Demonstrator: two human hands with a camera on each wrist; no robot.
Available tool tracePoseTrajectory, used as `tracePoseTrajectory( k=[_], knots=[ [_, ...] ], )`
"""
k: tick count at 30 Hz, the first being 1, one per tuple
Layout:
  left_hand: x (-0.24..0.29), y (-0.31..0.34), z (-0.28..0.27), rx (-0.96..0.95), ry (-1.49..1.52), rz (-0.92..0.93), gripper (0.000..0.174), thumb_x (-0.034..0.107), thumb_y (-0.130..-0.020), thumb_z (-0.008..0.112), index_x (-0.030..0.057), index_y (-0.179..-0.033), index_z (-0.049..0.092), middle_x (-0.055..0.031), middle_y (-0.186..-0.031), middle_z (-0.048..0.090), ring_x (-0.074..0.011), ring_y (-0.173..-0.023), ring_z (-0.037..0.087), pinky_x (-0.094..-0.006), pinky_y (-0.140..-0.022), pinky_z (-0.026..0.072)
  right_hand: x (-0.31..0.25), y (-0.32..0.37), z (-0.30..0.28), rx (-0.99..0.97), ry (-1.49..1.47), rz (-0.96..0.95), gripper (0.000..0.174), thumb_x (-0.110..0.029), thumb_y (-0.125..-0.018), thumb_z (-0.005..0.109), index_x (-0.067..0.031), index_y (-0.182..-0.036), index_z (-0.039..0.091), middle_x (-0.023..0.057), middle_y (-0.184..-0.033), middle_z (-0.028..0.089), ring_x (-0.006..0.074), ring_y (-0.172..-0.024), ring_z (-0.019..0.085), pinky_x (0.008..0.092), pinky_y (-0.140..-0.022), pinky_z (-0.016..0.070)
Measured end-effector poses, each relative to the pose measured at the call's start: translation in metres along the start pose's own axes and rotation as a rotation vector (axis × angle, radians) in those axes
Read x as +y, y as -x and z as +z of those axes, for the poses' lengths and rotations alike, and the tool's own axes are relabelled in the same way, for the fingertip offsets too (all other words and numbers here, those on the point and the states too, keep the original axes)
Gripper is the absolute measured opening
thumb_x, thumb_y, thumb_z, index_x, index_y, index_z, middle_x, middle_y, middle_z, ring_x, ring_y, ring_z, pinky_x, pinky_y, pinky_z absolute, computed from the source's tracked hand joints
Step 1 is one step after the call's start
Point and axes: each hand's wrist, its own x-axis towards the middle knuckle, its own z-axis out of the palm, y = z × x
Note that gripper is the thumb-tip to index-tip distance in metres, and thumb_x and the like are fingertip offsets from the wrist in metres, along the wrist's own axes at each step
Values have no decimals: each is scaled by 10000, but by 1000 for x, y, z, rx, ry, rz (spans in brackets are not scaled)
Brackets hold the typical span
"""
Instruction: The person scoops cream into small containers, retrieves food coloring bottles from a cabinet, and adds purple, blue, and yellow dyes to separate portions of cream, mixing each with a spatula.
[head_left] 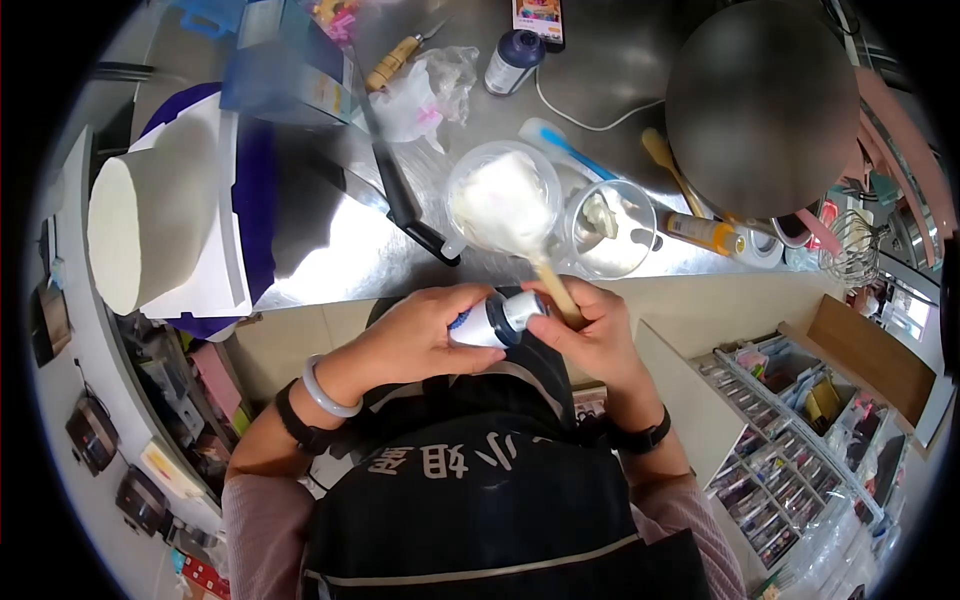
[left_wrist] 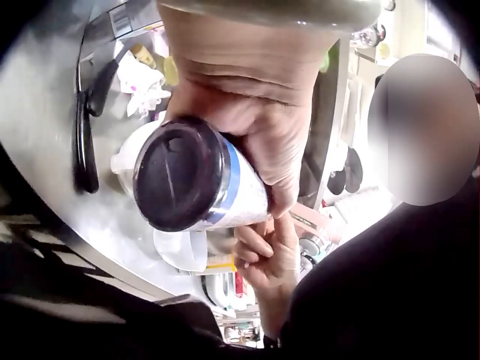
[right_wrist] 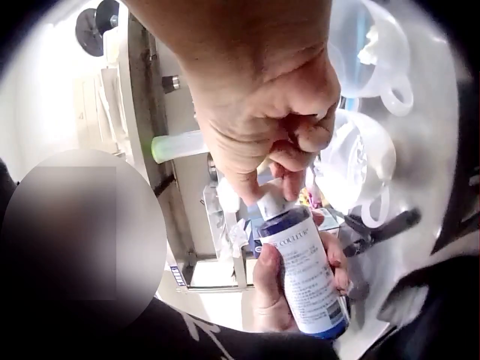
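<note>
My left hand [head_left: 415,335] grips a bottle [head_left: 478,325] with a white printed label and dark blue contents, tilted in front of the apron. In the left wrist view its dark base [left_wrist: 180,174] faces the camera. The thumb and fingertips of my right hand [head_left: 600,340] pinch the bottle's white cap [right_wrist: 272,201]. A pale wooden handle [head_left: 556,290] runs from the cream to the right hand's fingers, its far end hidden in the cream. The white cream [head_left: 505,195] fills a clear plastic measuring cup [head_left: 453,215] at the table's front edge.
A second clear cup [head_left: 648,225] with a little cream stands right of the first. Left lies a black-handled knife [head_left: 398,190], near a white cylinder [head_left: 150,230]. Behind are a dark-capped bottle [head_left: 512,62] and phone [head_left: 540,20]. A round turntable [head_left: 765,110] stands right.
</note>
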Motion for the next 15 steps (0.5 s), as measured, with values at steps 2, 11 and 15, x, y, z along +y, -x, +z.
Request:
tracePoseTrajectory(
  k=[2,11,15],
  knots=[
    [-2,-1,0,40,-221,27,500,279,-736,731,13,-1108,529,-174,-916,605,-347,-828,603,-381,-722,471,1,-2,-8,-78,193,149,287,-75,-758,752,-9,-1023,665,-14,-823,591,24,-655,467,174,-553,356],
    [-5,-10,4,107,-391,-37,528,311,-720,728,31,-1120,529,-164,-968,610,-347,-873,604,-391,-750,478,8,-7,-7,5,-85,99,389,-65,-755,752,-16,-1120,626,-12,-937,591,-10,-639,434,154,-552,343],
    [-6,-11,8,143,-521,13,510,288,-722,731,40,-1121,533,-146,-976,614,-331,-871,610,-379,-747,485,11,-8,-8,45,-49,170,367,-55,-754,752,-11,-1099,637,-41,-879,591,-16,-586,415,155,-512,328]
  ],
)
